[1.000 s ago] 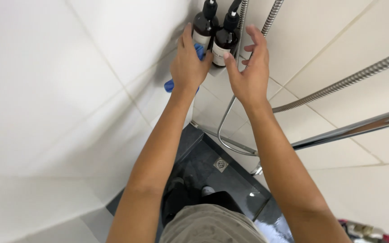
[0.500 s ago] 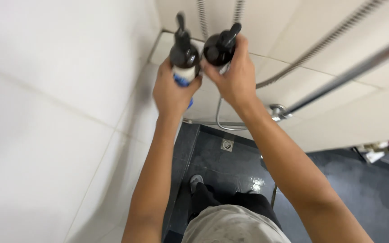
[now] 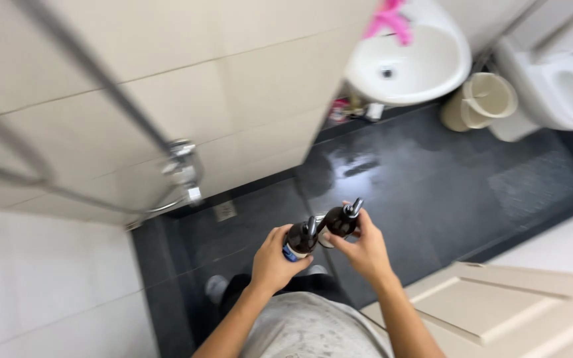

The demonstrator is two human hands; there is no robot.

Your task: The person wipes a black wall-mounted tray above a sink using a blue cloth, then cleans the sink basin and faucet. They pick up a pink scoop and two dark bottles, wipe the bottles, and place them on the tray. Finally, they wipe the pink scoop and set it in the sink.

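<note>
Above dark floor, each grip pinches one brown pump bottle: left hand, right hand; contents unseen.

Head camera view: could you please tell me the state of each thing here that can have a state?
left hand: closed around a dark pump bottle
right hand: closed around a second dark pump bottle
both bottles: held tilted, pump heads on
sink: no water in the bowl, pink thing on rim
toilet: lid up
bin: uncovered
door: open
floor: wet sheen

A home bathroom: washbasin, toilet, tiled walls.
</note>
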